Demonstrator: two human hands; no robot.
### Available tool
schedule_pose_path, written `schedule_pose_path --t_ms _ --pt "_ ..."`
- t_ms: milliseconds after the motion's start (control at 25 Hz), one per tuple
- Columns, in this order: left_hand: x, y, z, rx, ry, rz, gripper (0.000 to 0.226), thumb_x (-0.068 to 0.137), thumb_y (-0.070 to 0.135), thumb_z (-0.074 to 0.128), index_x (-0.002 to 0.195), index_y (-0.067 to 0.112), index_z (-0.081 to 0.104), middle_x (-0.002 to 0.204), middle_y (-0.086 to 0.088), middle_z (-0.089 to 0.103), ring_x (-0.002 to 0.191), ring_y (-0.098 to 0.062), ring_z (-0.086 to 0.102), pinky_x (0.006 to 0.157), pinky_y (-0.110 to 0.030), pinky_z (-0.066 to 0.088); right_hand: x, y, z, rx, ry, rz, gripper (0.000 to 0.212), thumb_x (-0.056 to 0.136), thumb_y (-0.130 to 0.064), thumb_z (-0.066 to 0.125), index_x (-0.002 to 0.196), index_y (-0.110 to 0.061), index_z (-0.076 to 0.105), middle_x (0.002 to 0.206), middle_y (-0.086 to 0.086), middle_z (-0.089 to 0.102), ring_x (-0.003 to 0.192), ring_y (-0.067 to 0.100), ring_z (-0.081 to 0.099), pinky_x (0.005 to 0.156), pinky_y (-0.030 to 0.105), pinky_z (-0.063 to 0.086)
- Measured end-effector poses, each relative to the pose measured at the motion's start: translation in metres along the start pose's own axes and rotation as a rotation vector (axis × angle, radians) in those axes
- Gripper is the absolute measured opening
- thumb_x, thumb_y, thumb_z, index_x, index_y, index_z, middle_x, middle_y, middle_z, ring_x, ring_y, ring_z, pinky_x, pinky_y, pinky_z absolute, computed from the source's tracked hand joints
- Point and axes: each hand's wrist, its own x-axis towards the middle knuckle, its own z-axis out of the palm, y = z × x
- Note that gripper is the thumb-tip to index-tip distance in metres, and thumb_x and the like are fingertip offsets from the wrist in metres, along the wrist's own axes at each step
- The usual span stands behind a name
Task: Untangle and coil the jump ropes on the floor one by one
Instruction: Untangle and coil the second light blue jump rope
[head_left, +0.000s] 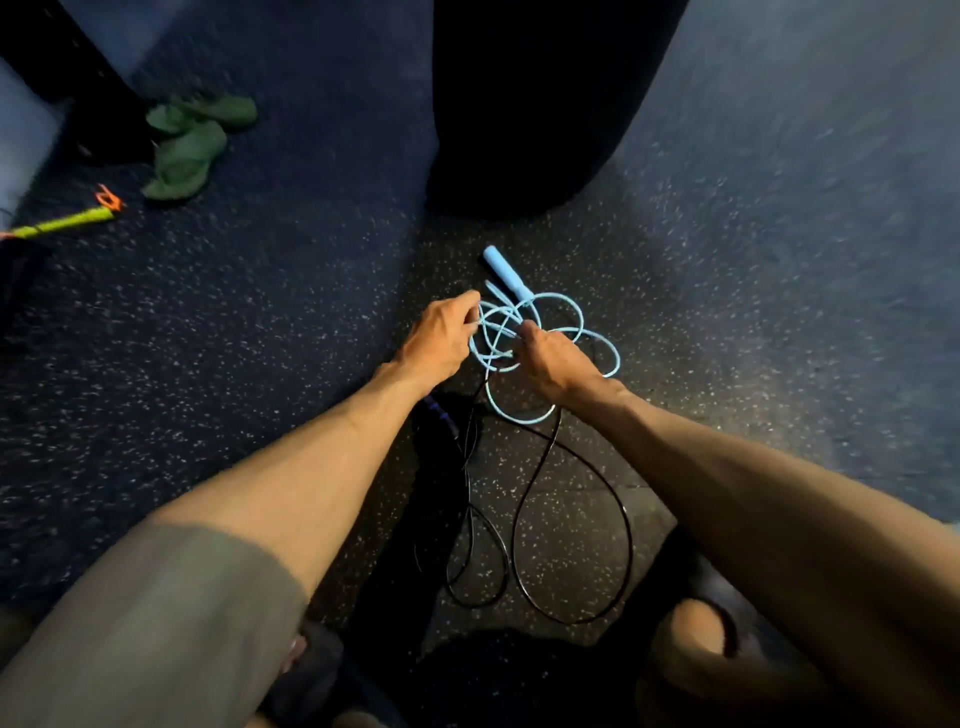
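A light blue jump rope (605, 340) lies in a tangled bunch on the speckled floor, one blue handle (503, 270) pointing away at its far side. My left hand (441, 338) pinches strands on the left of the tangle. My right hand (550, 358) is closed on strands near the middle. A thin black jump rope (574, 519) runs in loose loops from under the blue tangle toward me, with a dark blue-purple handle (441, 413) beneath my left wrist.
A large dark cylindrical bag (524, 104) stands just beyond the ropes. At far left lie green sandals (189, 145) and a yellow-green handle with an orange cord (67, 221). My knees and a foot fill the bottom of the view.
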Motion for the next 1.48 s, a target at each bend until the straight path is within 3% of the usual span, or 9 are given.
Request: schedule_pose_path --t_ms 360,560,760,880,1040,1120,1240,1320,1480 --pt "-0.036 0.121 -0.147 -0.212 0.018 0.079 0.025 0.096 0.02 0.058 0.078 0.012 0.073 0.053 0.009 0.051 0.049 -0.004 0.046 0.052 -0.018 0.036 -0.083 -0.096 -0.195 -0.107 0.241 -0.176 0.026 0.102 -0.029 0.046 0.096 -0.004 0.053 0.092 0.023 0.067 0.084 0.043 0.062 0.064 0.039 0.04" --pt "-0.074 0.149 -0.18 -0.634 -0.12 -0.036 0.039 0.103 0.031 0.044 0.07 0.012 0.05 0.042 0.012 0.031 0.033 -0.002 0.027 0.036 -0.015 0.028 -0.122 -0.137 -0.241 -0.182 0.311 -0.244 0.033 0.096 -0.04 0.058 0.076 -0.014 0.055 0.069 0.004 0.058 0.06 0.025 0.053 0.057 0.031 0.035" --pt "-0.104 0.166 -0.209 -0.701 -0.109 0.092 0.037 0.105 0.028 0.042 0.072 0.012 0.049 0.046 0.011 0.031 0.038 -0.002 0.026 0.037 -0.014 0.025 -0.144 -0.153 -0.259 -0.046 0.463 -0.305 0.033 0.087 -0.043 0.069 0.068 -0.017 0.06 0.057 -0.009 0.053 0.05 0.004 0.047 0.046 0.016 0.034" --pt "-0.111 0.166 -0.224 -0.971 -0.092 0.154 0.035 0.105 0.025 0.04 0.073 0.011 0.046 0.049 0.007 0.022 0.039 -0.005 0.018 0.038 -0.017 0.016 -0.144 -0.161 -0.254 0.103 0.407 -0.35 0.031 0.091 -0.039 0.066 0.075 -0.012 0.061 0.057 -0.006 0.055 0.046 0.005 0.05 0.045 0.015 0.041" --pt "-0.114 0.163 -0.237 -1.259 -0.067 0.167 0.035 0.105 0.023 0.039 0.074 0.009 0.048 0.048 0.007 0.022 0.039 -0.006 0.018 0.043 -0.025 0.011 -0.133 -0.163 -0.235 0.204 0.13 -0.335 0.019 0.097 -0.018 0.058 0.09 -0.001 0.059 0.075 0.011 0.075 0.062 0.005 0.069 0.063 0.023 0.054" --pt "-0.115 0.161 -0.241 -1.366 -0.049 0.164 0.033 0.105 0.021 0.038 0.077 0.008 0.05 0.047 0.005 0.028 0.039 -0.006 0.022 0.043 -0.024 0.015 -0.132 -0.16 -0.222 0.183 0.009 -0.289 0.009 0.097 -0.009 0.056 0.093 -0.001 0.057 0.082 0.015 0.075 0.058 -0.005 0.063 0.059 0.012 0.047" --pt "-0.117 0.159 -0.245 -1.494 0.036 0.121 0.031 0.105 0.019 0.037 0.082 0.005 0.051 0.056 -0.003 0.046 0.043 -0.011 0.039 0.044 -0.023 0.034 -0.124 -0.154 -0.205 0.175 -0.003 -0.23 0.011 0.094 -0.015 0.063 0.086 -0.009 0.058 0.088 0.015 0.076 0.075 0.014 0.068 0.072 0.034 0.055" --pt "-0.117 0.155 -0.248 -1.548 0.112 0.098 0.031 0.105 0.019 0.037 0.084 0.004 0.054 0.066 -0.008 0.06 0.053 -0.017 0.055 0.054 -0.027 0.048 -0.12 -0.155 -0.2 0.141 -0.024 -0.205 0.013 0.09 -0.015 0.067 0.081 -0.007 0.062 0.088 0.019 0.075 0.078 0.023 0.067 0.075 0.042 0.056" --pt "-0.113 0.146 -0.252 -1.597 0.152 0.169 0.035 0.107 0.018 0.029 0.094 0.001 0.056 0.096 -0.019 0.074 0.091 -0.03 0.072 0.08 -0.035 0.058 -0.119 -0.165 -0.19 0.051 -0.028 -0.249 0.015 0.087 -0.012 0.069 0.082 0.002 0.067 0.074 0.013 0.067 0.065 0.018 0.058 0.064 0.035 0.05"
